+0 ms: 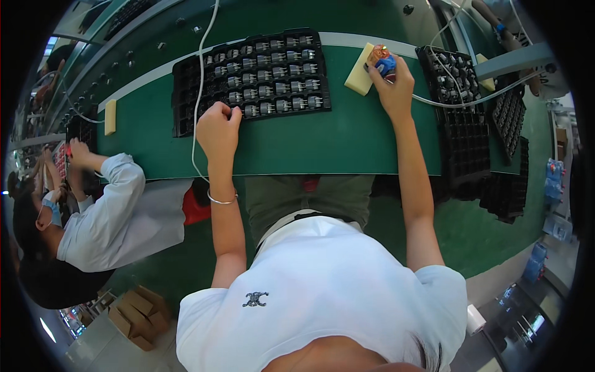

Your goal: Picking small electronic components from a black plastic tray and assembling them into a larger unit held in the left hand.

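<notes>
A black tray [184,127] is laid on the green table [310,146], and rows of small metal parts [267,108] are seated in its cells. At the tray's near edge, left of its middle, the left hand [217,131] is placed with its fingers curled; whether anything is pinched there cannot be told. To the right of the tray, an orange-and-blue item [379,59] is gripped by the right hand [393,80] (the item's exact kind cannot be made out), and a pale yellow block [357,79] is seen just beside it. The tray is crossed in view by a white cable [201,68]. Farther right of the tray, more trays [465,146] are set. Well to the left of the tray, a smaller yellow block [110,118] is placed near a co-worker [102,223], by whom a pale long-sleeved top is worn.
</notes>
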`<state>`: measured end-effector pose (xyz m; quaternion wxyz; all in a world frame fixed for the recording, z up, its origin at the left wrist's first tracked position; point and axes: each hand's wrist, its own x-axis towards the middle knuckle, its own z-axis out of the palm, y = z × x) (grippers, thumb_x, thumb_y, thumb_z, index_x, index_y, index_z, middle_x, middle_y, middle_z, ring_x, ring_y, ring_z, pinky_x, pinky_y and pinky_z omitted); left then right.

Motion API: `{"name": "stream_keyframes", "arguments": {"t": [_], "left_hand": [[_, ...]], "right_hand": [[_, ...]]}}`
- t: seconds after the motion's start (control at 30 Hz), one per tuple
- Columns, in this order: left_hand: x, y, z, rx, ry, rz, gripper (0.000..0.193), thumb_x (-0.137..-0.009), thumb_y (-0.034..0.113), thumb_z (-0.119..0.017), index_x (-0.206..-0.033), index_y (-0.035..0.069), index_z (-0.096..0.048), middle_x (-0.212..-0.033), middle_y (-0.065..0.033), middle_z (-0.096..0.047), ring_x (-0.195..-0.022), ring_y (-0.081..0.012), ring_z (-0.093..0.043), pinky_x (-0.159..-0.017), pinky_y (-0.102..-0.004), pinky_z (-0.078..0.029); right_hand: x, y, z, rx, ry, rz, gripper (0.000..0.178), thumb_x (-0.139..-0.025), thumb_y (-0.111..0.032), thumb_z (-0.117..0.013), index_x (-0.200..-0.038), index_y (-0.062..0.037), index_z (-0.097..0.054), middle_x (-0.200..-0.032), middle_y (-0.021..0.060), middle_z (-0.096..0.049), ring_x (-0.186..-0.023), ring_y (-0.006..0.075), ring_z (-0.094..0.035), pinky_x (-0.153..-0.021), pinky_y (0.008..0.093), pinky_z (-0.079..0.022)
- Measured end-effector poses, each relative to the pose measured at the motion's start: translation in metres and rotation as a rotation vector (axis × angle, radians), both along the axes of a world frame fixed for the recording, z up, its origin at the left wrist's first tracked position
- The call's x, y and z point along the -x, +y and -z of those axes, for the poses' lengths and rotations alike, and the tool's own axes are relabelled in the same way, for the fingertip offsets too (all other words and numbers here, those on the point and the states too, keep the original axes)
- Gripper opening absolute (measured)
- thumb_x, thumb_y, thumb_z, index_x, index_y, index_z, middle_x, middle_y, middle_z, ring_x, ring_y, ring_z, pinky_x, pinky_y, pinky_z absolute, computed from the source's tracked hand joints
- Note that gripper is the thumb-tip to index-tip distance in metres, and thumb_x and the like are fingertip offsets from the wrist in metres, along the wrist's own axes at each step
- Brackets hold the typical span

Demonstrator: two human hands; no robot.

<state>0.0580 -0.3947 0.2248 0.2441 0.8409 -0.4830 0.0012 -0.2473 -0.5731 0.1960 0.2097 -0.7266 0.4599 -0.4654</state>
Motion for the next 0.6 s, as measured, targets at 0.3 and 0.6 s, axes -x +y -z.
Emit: {"name": "stream_keyframes", "arguments": {"t": [0.3, 0.6], "left_hand": [[0.022, -0.022, -0.004, 0.47, 0.993, 0.266, 0.01, -0.09, 0.009, -0.065, -0.087, 0.0, -0.067, -0.072, 0.0028, -0.063, -0.064, -0.0047, -0.056, -0.057, -0.0182, -0.041], [0.06, -0.063, 0.015, 0.426, 1.174, 0.361, 0.018, -0.09, 0.006, -0.06, -0.107, 0.001, -0.064, -0.092, -0.0041, -0.067, -0.062, -0.0039, -0.054, -0.053, -0.0162, -0.039]], "right_hand": [[0.0, -0.007, 0.002, 0.004, 0.01, 0.007, 0.036, -0.078, -0.019, -0.075, -0.105, 0.0023, -0.064, -0.088, 0.0069, -0.062, -0.075, 0.0158, -0.062, -0.064, 0.0277, -0.051], [0.001, -0.013, 0.005, 0.047, 0.038, 0.018, 0.037, -0.077, -0.021, -0.075, -0.105, 0.0004, -0.064, -0.088, 0.007, -0.063, -0.075, 0.0173, -0.063, -0.064, 0.0279, -0.051]]}}
